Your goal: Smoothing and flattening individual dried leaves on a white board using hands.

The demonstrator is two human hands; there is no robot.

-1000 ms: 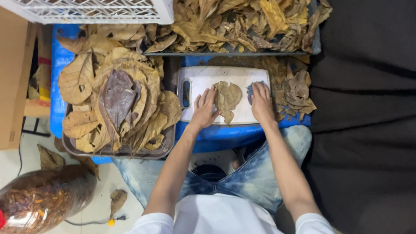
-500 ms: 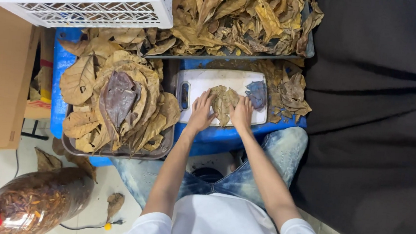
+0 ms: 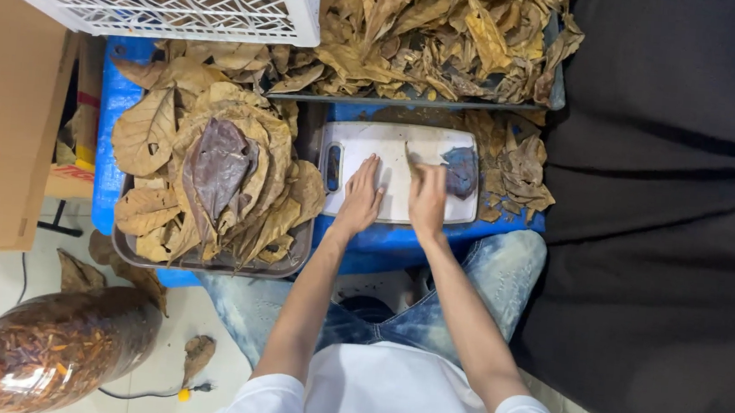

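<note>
A white cutting board (image 3: 390,138) lies on a blue surface in front of me. My left hand (image 3: 360,195) rests flat on the board, fingers stretched out, holding nothing. My right hand (image 3: 427,200) is right beside it and grips a dry brown leaf (image 3: 410,159), which is folded or turned on edge, so only a thin strip shows above the fingers. A dark blue-grey pad (image 3: 460,171) sits on the board's right end, just beyond my right hand.
A dark tray (image 3: 206,264) piled with large dry leaves stands to the left. More leaves fill a long tray (image 3: 433,37) and a white crate (image 3: 156,6) at the back. A black cloth (image 3: 673,213) hangs at right; a plastic jar (image 3: 59,344) lies on the floor.
The leaf lay flat on the board between both hands. My right hand has moved left toward my left hand, and the leaf is now folded or raised, uncovering the blue-grey pad.
</note>
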